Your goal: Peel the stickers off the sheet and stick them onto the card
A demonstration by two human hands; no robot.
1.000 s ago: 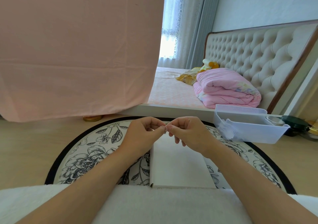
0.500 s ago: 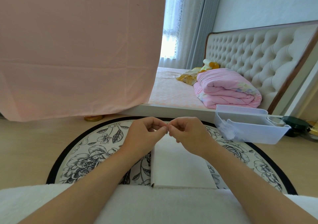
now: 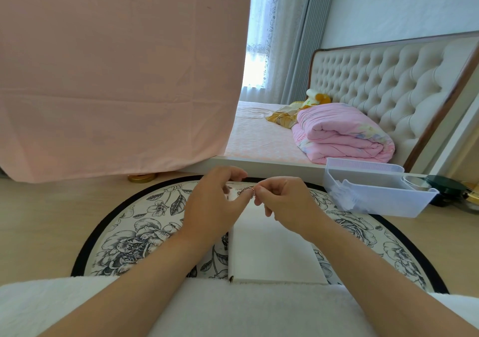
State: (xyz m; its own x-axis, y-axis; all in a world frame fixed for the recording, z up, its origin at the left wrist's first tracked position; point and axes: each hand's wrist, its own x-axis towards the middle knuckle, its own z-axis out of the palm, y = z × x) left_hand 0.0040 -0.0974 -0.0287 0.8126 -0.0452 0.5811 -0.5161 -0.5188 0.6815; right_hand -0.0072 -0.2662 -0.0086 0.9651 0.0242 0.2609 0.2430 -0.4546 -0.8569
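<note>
White card point(image 3: 272, 253) lies flat on the round flowered mat point(image 3: 145, 233) in my one head view. Its near edge meets the white fleece cloth point(image 3: 233, 310) that covers the mat's near edge, and it sits a little right of the mat's middle.

Both hands are raised above the card's far end, close together. My left hand point(image 3: 215, 207) has its fingers curled and pinches a small white sheet point(image 3: 232, 195) between thumb and forefinger. My right hand point(image 3: 287, 202) is curled too, its thumb and forefinger closed narrow on a tiny sticker point(image 3: 246, 191) with a dark looping outline, right at the sheet's edge. I cannot tell whether the sticker has come free of the sheet; it is too small.

Off the mat's far right edge a clear plastic bin point(image 3: 375, 194) stands on the wooden floor point(image 3: 39, 220). Beyond the mat's far left edge a pink cloth point(image 3: 116, 77) hangs down, with a gold lid point(image 3: 141, 178) at its foot. Farther back, a folded pink quilt point(image 3: 342, 134) lies on the bed point(image 3: 259, 139).
</note>
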